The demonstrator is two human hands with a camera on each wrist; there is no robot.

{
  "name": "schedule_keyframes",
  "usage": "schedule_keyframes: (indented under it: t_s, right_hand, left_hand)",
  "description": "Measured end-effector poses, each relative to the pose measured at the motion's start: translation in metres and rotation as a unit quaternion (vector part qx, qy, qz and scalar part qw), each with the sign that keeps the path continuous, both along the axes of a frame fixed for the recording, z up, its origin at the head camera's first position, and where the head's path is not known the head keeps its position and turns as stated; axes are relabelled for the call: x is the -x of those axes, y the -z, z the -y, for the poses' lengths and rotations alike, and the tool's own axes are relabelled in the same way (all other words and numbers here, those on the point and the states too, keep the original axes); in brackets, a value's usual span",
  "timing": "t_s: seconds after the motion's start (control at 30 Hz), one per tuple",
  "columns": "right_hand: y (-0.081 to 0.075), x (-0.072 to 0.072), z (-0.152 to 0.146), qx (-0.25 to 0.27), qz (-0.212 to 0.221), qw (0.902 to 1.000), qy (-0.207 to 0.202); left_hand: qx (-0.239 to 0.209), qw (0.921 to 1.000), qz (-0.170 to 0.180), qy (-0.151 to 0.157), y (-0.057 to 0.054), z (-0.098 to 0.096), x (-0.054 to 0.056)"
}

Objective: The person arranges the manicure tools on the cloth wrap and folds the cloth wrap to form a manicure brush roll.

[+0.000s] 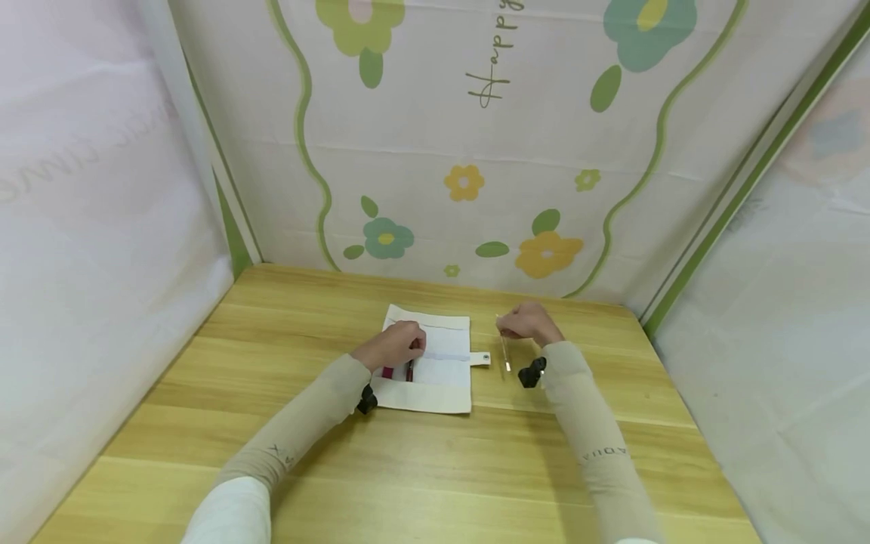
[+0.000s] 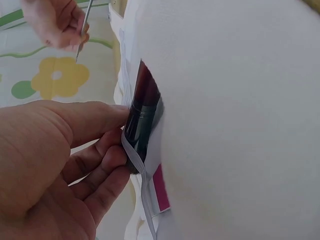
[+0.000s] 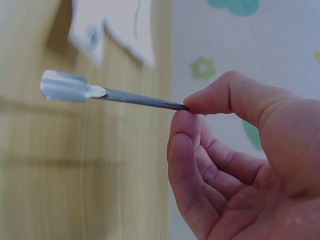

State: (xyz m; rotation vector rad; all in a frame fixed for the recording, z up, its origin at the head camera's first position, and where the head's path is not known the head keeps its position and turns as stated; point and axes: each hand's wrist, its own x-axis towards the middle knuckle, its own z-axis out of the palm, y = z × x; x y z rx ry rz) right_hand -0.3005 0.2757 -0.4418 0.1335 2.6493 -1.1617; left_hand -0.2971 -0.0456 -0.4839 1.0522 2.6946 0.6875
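A white fabric case [image 1: 442, 381] lies unfolded on the wooden table, with a grey elastic band [image 2: 143, 182] across it. My left hand [image 1: 394, 344] is over its left part. Thumb and fingers pinch a slim, glossy black and dark-red tool [image 2: 140, 122], which sits behind the elastic and runs under the white flap [image 2: 240, 120]; its exact kind I cannot tell. To the right of the case, above the table, my right hand [image 1: 529, 323] pinches a metal cuticle pusher [image 3: 137, 98] by one end. The pusher's broad, shiny scoop end points away from the fingertips.
A magenta item [image 1: 387, 372] sits in the case, left of the dark tool. From the case's right edge a snap tab [image 1: 479, 359] sticks out. Flower-printed cloth [image 1: 421, 151] hangs behind the table, with white cloth at both sides.
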Motion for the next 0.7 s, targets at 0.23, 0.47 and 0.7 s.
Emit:
schedule_keyframes:
  t_s: [0.23, 0.47, 0.7]
  right_hand:
    - [0.000, 0.011, 0.044, 0.080, -0.013, 0.9967, 0.010]
    - [0.010, 0.020, 0.081, 0.179, -0.034, 0.9807, 0.071]
    - [0.015, 0.034, 0.110, 0.244, -0.058, 0.9614, 0.112]
  left_hand:
    - [-0.003, 1.0000, 0.003, -0.005, 0.000, 0.001, -0.003]
    - [-0.020, 0.9998, -0.007, 0.004, 0.001, 0.001, -0.008]
    - [-0.022, 0.9996, -0.020, 0.002, 0.004, 0.004, -0.004]
